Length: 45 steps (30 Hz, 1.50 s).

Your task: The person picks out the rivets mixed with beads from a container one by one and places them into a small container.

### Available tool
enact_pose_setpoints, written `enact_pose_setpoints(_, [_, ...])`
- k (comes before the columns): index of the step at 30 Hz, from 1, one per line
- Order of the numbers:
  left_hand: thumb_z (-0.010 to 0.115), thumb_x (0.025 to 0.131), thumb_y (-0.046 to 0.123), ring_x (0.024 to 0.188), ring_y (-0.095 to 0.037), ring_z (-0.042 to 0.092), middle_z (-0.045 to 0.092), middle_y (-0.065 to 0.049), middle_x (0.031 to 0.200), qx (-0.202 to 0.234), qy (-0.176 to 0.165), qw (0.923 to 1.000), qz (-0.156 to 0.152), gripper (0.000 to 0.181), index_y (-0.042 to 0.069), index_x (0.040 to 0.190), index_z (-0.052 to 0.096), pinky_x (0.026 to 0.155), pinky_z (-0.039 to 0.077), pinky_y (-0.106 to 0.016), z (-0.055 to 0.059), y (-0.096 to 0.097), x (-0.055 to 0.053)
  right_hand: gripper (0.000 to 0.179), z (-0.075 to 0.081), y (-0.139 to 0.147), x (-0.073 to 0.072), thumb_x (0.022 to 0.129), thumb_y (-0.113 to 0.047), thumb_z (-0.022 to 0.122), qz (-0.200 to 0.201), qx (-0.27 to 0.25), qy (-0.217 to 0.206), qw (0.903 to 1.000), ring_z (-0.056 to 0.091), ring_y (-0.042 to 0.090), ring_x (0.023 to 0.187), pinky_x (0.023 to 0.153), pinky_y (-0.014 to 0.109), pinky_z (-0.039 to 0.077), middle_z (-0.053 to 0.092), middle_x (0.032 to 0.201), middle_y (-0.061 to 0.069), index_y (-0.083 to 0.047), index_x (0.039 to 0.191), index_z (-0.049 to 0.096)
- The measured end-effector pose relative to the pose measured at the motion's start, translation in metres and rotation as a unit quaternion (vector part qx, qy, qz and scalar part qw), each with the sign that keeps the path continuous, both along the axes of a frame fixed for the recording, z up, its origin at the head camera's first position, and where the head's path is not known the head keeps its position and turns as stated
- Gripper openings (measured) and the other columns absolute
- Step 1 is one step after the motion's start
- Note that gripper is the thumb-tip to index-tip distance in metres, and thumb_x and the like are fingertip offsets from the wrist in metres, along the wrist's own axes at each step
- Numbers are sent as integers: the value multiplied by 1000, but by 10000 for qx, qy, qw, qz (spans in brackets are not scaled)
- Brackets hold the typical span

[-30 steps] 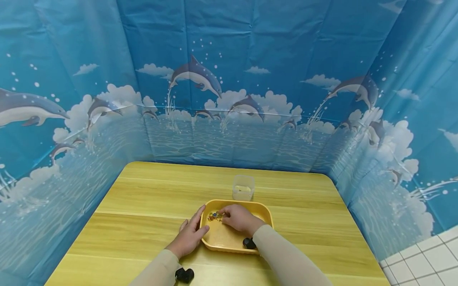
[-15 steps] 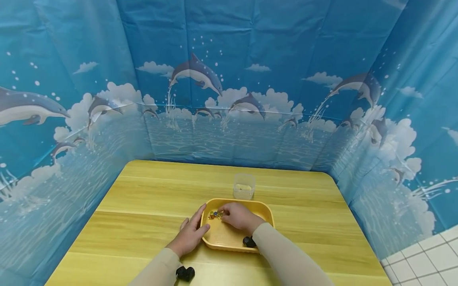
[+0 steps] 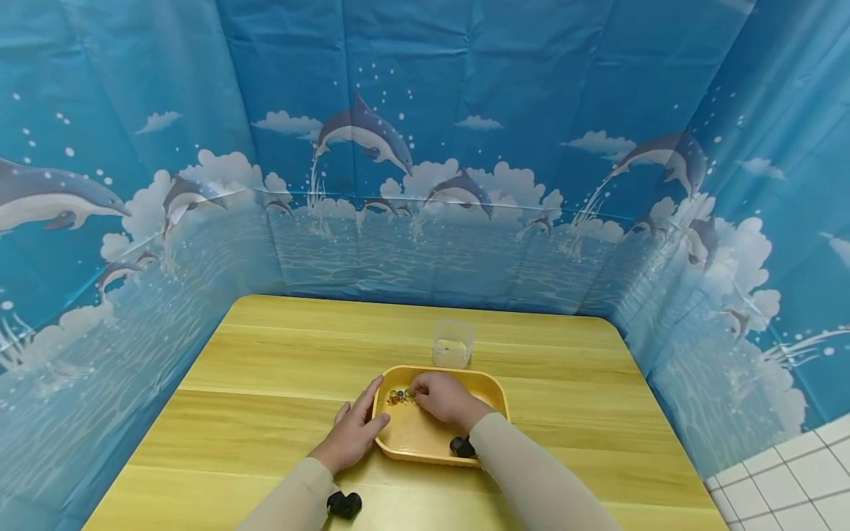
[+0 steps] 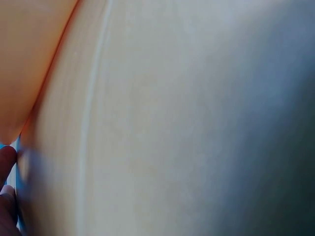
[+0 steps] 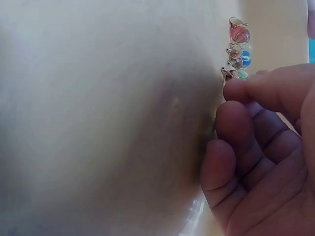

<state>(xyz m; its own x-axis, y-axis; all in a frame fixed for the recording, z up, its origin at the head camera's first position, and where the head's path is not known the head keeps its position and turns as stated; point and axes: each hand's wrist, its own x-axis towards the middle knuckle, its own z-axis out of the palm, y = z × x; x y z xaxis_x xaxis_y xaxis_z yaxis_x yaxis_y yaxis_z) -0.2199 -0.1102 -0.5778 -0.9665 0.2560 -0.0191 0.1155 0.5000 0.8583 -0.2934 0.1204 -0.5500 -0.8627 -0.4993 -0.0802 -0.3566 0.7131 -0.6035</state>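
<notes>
A yellow plastic tray sits in front of me. Toward its far left lies a cluster of small shiny pieces; close up, these pieces show clear red, blue and green glass-like parts with metal bits. My right hand reaches in from the right, fingers bent and tips drawn together at the cluster's right edge. I cannot tell whether a piece is pinched between them. My left hand lies along the tray's left side, fingers extended, thumb at the rim. Left fingertips show beside the tray's wall.
Just behind the tray stands a clear plastic container. All this is on a yellow wood-grain table. A blue dolphin-print curtain surrounds its far edge and sides. Black wrist cameras sit under my sleeves.
My right hand's fingertips have shifted slightly to the right, uncovering a bit more of the cluster. The left hand stays at the tray's side.
</notes>
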Motion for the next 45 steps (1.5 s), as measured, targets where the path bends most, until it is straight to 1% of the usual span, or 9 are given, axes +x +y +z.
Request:
enact_pose_setpoints(4, [51, 112, 34, 159, -34, 33, 34, -5, 172, -2, 15, 10000, -5, 68, 31, 170, 18, 126, -4, -65, -1, 0, -1, 17, 1, -2, -1, 101, -10, 68, 155, 139, 119, 9997, 69, 13, 100, 92, 38, 58, 78, 110, -2, -16, 112, 81])
enact_pose_setpoints(6, [52, 112, 33, 159, -35, 34, 35, -6, 172, 11, 33, 10000, -8, 68, 31, 170, 18, 126, -4, -66, -1, 0, -1, 18, 2, -2, -1, 101, -10, 68, 163, 203, 140, 9996, 69, 13, 102, 94, 39, 59, 79, 111, -1, -15, 112, 81])
enact_pose_setpoints(11, [52, 111, 33, 158, -34, 34, 33, -5, 172, -2, 40, 10000, -1, 68, 29, 171, 18, 127, -4, -65, 0, 2, -1, 17, 3, 0, -1, 100, -11, 69, 7, 276, 52, 9996, 66, 13, 97, 93, 40, 58, 78, 112, 2, -12, 112, 81])
enact_pose_setpoints(17, [53, 111, 33, 158, -35, 34, 33, -6, 172, -8, 21, 10000, 4, 68, 30, 170, 19, 127, -4, -65, 1, 2, -2, 19, 0, -2, -3, 97, -12, 73, 70, 552, 290, 9980, 66, 10, 92, 88, 35, 58, 80, 110, 1, -12, 114, 82])
enact_pose_setpoints(21, [53, 111, 34, 158, -37, 35, 35, -8, 171, -19, -2, 10000, 18, 68, 31, 170, 20, 126, -4, -66, 1, 1, -1, 18, -3, -5, -4, 95, -12, 75, 129, 677, 435, 9967, 69, 11, 94, 88, 34, 59, 81, 109, 1, -12, 111, 83])
enact_pose_setpoints(27, [53, 111, 33, 158, -37, 35, 36, -9, 171, -31, -10, 10000, 40, 68, 31, 170, 19, 127, -3, -66, -1, 0, -1, 16, -8, -7, -4, 94, -13, 76, 78, 764, 524, 9957, 71, 13, 98, 90, 34, 60, 81, 108, 1, -12, 108, 84])
enact_pose_setpoints(36, [52, 111, 35, 159, -35, 33, 37, -7, 170, 21, -80, 10000, 45, 69, 29, 171, 18, 127, -5, -65, -3, 0, 0, 9, -7, -8, -1, 95, -13, 77, 58, 800, 574, 9951, 68, 9, 89, 84, 32, 59, 80, 100, -1, -13, 100, 84])
enact_pose_setpoints(40, [52, 111, 34, 159, -35, 33, 36, -7, 171, 35, -99, 9999, 45, 69, 27, 171, 18, 127, -5, -65, -2, 1, 1, 6, -6, -8, 1, 94, -13, 77, 64, 817, 647, 9945, 65, 7, 85, 82, 30, 58, 79, 97, -2, -14, 97, 83])
enact_pose_setpoints(45, [52, 111, 33, 159, -37, 33, 37, -9, 170, 91, -98, 9999, 26, 69, 26, 171, 18, 126, -6, -66, 0, 1, 2, 5, -7, -6, 2, 95, -14, 77, 66, 832, 652, 9944, 58, 4, 78, 77, 25, 54, 74, 91, -7, -17, 92, 79])
